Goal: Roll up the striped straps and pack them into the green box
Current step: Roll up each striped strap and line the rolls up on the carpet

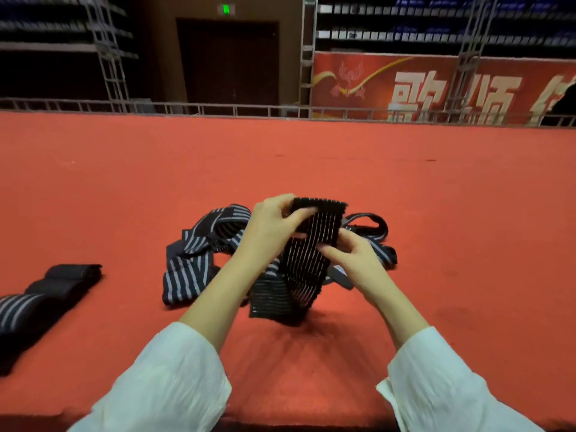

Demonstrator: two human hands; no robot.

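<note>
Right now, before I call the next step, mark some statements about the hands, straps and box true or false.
1. Both hands, left and right, hold one striped strap. True.
2. The green box sits beside the pile. False: no green box is in view.
3. A loose strap pile lies on the red carpet. True.
4. The rolled straps lie on the right. False: they lie on the left.

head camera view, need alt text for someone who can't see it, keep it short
Two bare hands, left hand and right hand, hold up the end of a black striped strap above a red carpet. A loose pile of straps lies behind it, and rolled straps sit in a row at the left.
</note>
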